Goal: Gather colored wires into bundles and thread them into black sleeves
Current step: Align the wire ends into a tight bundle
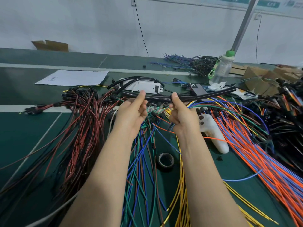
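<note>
Sleeve selection: my left hand and right hand each pinch the black sleeves, thumb against curled fingers, held above the colored wires on the table. Next, I judge, one sleeve end needs a gathered bundle.

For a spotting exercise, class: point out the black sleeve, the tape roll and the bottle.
sleeve [158, 97], head view, its middle stretch.
tape roll [165, 168], head view, its near side wall.
bottle [221, 71], head view, its clear body.
</note>
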`<state>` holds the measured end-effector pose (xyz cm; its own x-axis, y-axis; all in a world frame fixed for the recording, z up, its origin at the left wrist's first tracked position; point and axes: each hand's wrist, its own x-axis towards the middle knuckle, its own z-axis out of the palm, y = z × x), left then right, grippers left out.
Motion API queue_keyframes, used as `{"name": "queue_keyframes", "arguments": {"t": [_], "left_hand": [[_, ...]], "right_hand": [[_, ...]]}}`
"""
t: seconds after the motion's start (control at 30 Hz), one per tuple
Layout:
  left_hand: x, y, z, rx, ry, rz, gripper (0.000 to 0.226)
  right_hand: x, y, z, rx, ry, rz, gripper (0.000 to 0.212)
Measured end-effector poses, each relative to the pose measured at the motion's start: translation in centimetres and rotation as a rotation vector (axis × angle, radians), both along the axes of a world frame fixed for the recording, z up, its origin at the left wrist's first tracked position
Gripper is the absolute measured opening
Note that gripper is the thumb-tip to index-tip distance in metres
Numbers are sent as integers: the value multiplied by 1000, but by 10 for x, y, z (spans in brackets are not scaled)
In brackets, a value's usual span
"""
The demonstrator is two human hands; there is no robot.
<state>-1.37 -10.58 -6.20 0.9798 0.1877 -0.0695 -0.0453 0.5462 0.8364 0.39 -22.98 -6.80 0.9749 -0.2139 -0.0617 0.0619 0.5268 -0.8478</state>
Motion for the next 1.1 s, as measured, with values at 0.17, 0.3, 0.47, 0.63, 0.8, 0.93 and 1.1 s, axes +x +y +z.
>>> {"name": "queue_keyframes", "arguments": {"t": [0.17, 0.3, 0.47, 0.63, 0.8, 0.93, 1.1], "left_hand": [[0, -15, -3, 122, -15, 25, 29], [2, -5, -4, 190, -6, 124, 31], [1, -1, -2, 92, 9, 153, 25], [-1, -21, -3, 117, 23, -20, 24], [3, -15, -7, 190, 16, 54, 29], [2, -14, -5, 77, 9, 97, 28], [-4, -30, -2, -39, 5, -87, 15]], "right_hand": [[-1, 4, -1, -8, 44, 40, 22], [0, -10, 3, 39, 27, -35, 23], [-2, -9, 6, 32, 14, -104, 29], [-3, 4, 3, -28, 11, -7, 20], [-1, -8, 3, 30, 15, -79, 29], [-2, -6, 5, 37, 0, -136, 38], [-4, 6, 4, -6, 11, -22, 37]]}}
